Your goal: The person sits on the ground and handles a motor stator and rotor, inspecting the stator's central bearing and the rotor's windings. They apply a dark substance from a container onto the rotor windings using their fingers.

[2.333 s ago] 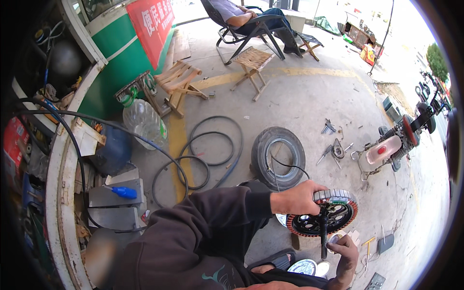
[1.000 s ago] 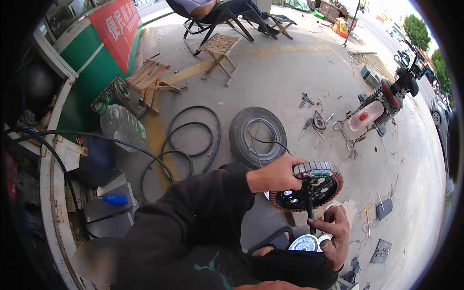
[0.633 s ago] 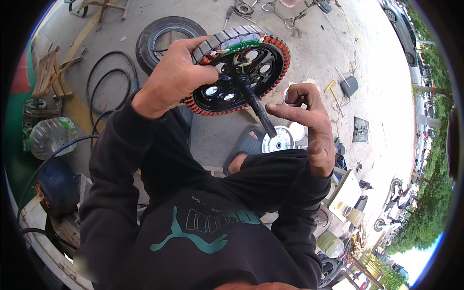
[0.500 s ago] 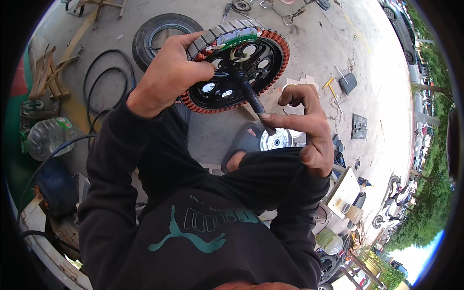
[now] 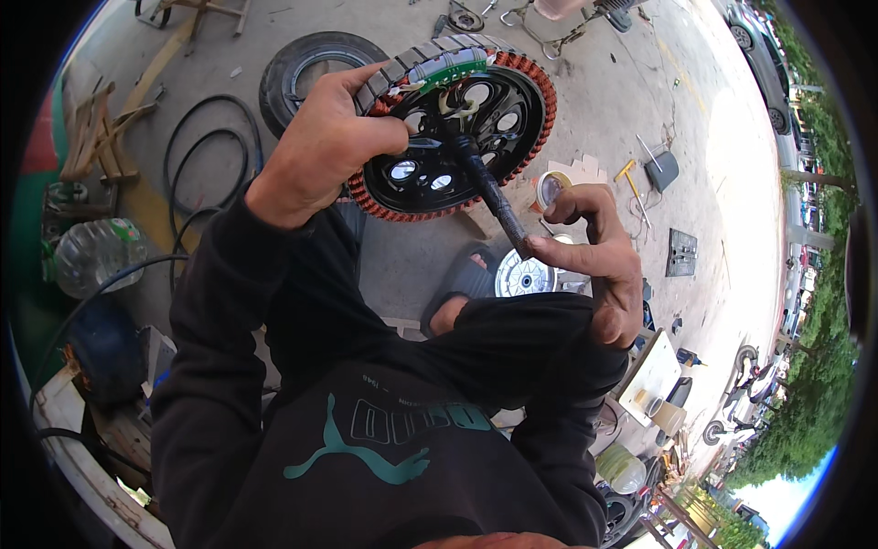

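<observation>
My left hand [image 5: 322,142] is closed on the rim of a hub motor stator [image 5: 432,190], a black spoked disc ringed with copper windings. The thumb lies over its face and the fingers go behind the edge. A green circuit board [image 5: 450,69] with wires is fixed along the rim near those fingers. From the centre a dark, greasy axle shaft [image 5: 491,197] points down toward me. My right hand [image 5: 599,256] has its fingers apart, one stretched so its tip touches the shaft's free end. Another finger is bent above it, and the hand does not wrap round the shaft.
Behind the stator lies a black tyre [image 5: 302,78], with a looped black hose [image 5: 215,146] to its left. A silver wheel hub [image 5: 526,273] sits by my sandalled foot [image 5: 457,293]. Further right are a plastic cup [image 5: 551,188], a yellow-handled tool [image 5: 631,188] and a small table [image 5: 651,361].
My right fingertip has slid a little down the shaft to its very end. The left hand keeps its grip on the stator. The whole view has shifted slightly.
</observation>
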Action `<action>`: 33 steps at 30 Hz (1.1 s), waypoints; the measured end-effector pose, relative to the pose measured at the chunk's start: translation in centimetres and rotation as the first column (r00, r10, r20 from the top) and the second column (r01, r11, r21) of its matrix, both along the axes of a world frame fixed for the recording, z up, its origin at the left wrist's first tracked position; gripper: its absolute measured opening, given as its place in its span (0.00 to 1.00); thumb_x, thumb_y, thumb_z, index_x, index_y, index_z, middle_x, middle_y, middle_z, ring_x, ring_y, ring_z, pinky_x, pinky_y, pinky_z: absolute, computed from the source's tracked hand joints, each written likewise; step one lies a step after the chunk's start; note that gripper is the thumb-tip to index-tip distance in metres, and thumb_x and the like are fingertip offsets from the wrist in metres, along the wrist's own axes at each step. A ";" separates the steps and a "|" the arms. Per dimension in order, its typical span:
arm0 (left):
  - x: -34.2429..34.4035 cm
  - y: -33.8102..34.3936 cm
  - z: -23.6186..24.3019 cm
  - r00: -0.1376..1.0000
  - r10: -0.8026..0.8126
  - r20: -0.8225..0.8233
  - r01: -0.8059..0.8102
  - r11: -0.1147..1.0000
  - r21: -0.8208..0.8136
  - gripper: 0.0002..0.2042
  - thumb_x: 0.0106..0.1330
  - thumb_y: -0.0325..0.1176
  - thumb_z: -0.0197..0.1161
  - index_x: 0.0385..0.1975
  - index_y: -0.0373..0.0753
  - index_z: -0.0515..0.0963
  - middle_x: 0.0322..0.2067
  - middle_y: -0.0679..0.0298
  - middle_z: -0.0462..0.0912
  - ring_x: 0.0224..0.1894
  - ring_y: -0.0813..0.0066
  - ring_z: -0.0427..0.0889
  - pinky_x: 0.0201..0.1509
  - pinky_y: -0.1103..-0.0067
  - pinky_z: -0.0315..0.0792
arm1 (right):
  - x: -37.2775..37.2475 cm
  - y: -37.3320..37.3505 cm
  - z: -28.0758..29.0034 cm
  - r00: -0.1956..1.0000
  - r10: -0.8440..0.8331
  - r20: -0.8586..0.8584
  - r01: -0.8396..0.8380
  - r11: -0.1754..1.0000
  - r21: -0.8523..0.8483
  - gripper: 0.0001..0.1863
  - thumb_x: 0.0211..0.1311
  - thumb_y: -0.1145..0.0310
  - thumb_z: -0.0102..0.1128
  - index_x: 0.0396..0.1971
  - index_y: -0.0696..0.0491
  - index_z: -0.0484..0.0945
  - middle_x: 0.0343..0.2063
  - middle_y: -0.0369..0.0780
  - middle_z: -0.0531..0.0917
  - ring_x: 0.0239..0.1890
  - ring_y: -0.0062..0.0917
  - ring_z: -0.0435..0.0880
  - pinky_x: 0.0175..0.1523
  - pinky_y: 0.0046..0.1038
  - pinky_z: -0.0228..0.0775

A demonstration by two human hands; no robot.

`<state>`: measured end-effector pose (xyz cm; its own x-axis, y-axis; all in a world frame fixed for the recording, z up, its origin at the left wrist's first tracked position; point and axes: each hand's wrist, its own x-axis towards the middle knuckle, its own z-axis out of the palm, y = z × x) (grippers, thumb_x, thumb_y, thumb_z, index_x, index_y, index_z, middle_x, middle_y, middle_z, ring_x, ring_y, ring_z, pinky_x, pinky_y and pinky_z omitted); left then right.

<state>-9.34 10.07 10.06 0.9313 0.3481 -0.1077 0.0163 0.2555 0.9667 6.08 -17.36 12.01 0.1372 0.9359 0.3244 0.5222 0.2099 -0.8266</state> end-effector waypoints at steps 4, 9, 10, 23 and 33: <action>0.1 0.2 -0.2 1.000 -0.017 -0.003 0.017 0.999 0.028 0.18 0.52 0.20 0.59 0.45 0.30 0.78 0.34 0.63 0.84 0.37 0.79 0.82 0.48 0.82 0.75 | -0.6 -0.3 0.1 0.983 -0.170 -0.064 0.171 0.985 0.020 0.54 0.47 0.13 0.41 0.47 0.51 0.88 0.43 0.48 0.74 0.44 0.37 0.72 0.52 0.36 0.60; 0.2 0.0 -0.8 1.000 -0.012 -0.003 0.012 0.999 0.039 0.18 0.51 0.21 0.59 0.45 0.30 0.78 0.34 0.63 0.84 0.37 0.79 0.82 0.47 0.82 0.75 | -1.3 1.9 0.5 0.978 -0.158 0.139 0.161 0.987 -0.014 0.51 0.46 0.16 0.46 0.43 0.51 0.89 0.42 0.47 0.76 0.43 0.37 0.73 0.51 0.36 0.62; 0.3 0.0 -0.4 1.000 -0.022 -0.009 0.022 0.999 0.049 0.18 0.51 0.21 0.59 0.45 0.30 0.78 0.34 0.64 0.84 0.37 0.79 0.81 0.47 0.82 0.75 | -1.3 2.1 0.3 0.975 -0.147 0.166 0.149 0.989 0.005 0.50 0.46 0.16 0.47 0.42 0.51 0.89 0.41 0.46 0.76 0.43 0.38 0.73 0.50 0.36 0.62; -0.1 -0.2 1.6 0.999 0.002 -0.042 0.002 0.994 0.106 0.18 0.51 0.21 0.59 0.44 0.26 0.79 0.31 0.71 0.79 0.33 0.87 0.73 0.40 0.86 0.70 | -1.8 3.5 1.9 0.982 -0.117 0.146 0.136 0.982 -0.128 0.48 0.53 0.20 0.42 0.39 0.54 0.89 0.38 0.46 0.73 0.43 0.38 0.70 0.52 0.37 0.60; 0.2 -0.4 0.5 1.000 -0.006 0.022 0.005 0.998 0.058 0.23 0.50 0.20 0.60 0.50 0.22 0.77 0.33 0.66 0.84 0.34 0.86 0.77 0.40 0.84 0.73 | -1.2 1.3 -0.3 0.948 -0.318 0.016 0.318 0.942 -0.107 0.48 0.60 0.24 0.35 0.46 0.55 0.86 0.36 0.44 0.71 0.40 0.35 0.69 0.47 0.35 0.59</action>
<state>-9.15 9.67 10.53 0.9351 0.3480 -0.0670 -0.0038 0.1990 0.9800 4.92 -16.02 11.69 0.4338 0.8725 0.2250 0.5462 -0.0560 -0.8358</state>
